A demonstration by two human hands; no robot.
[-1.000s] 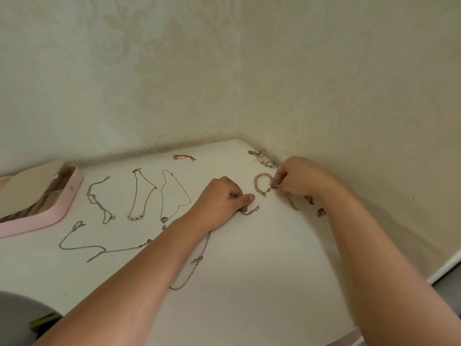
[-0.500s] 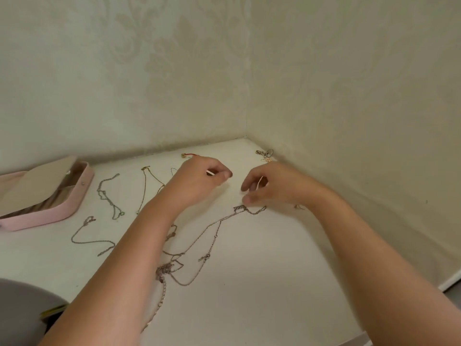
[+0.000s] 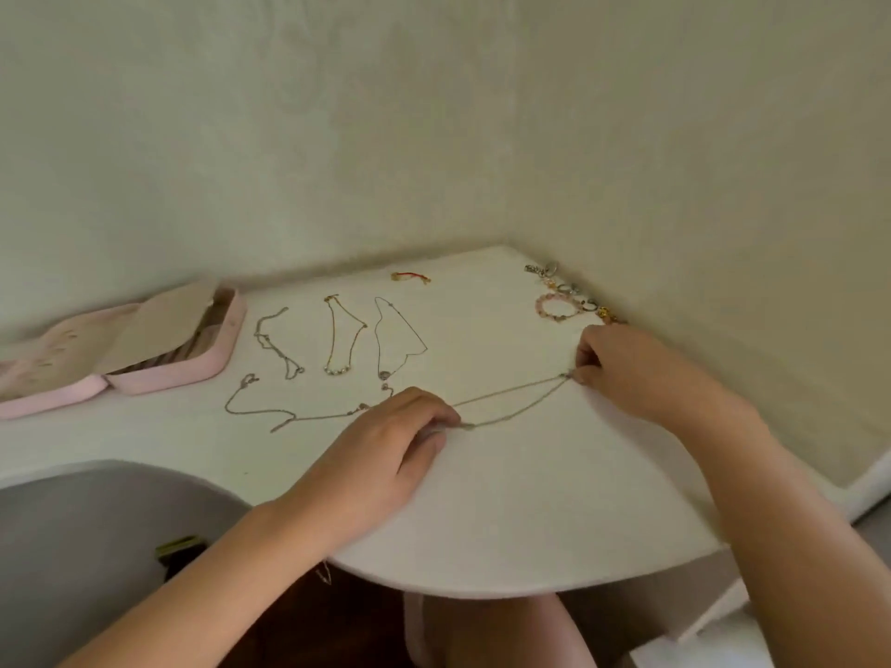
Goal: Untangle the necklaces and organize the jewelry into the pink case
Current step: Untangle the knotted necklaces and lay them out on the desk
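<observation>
**Obs:** What's on the head view?

**Op:** I see a thin silver chain necklace [image 3: 511, 402] drawn out in two strands between both hands. It sits low over the white worktop [image 3: 506, 513], mid-surface and toward the right edge. The left hand [image 3: 385, 445] has its fingers [image 3: 429, 417] curled, pinching the near end of the run. The right hand [image 3: 627, 368] pinches the far end with its fingertips pressed together, not far from the far right corner.

**Obs:** And the case?

**Op:** The pink hinged jewelry case [image 3: 202, 371] lies open at the far left edge, well apart from both hands. This chain isn't in it yet.

**Obs:** How would you work the step?

**Op:** My read is that this step is laying the chain out straight.
- **Tension:** I'd hold it light, just enough to show whether the two strands cross.
- **Beyond the left hand:** More chain runs on toward the left edge. I can't tell whether it's the same necklace or another, so no hard pull there.
- **Placement:** I'd set it down alongside the gold chain necklace [image 3: 343, 339], apart from it and away from the pink bead bracelet [image 3: 544, 306] by the corner.
- **Risk:** A snag could tighten into a knot.
</observation>
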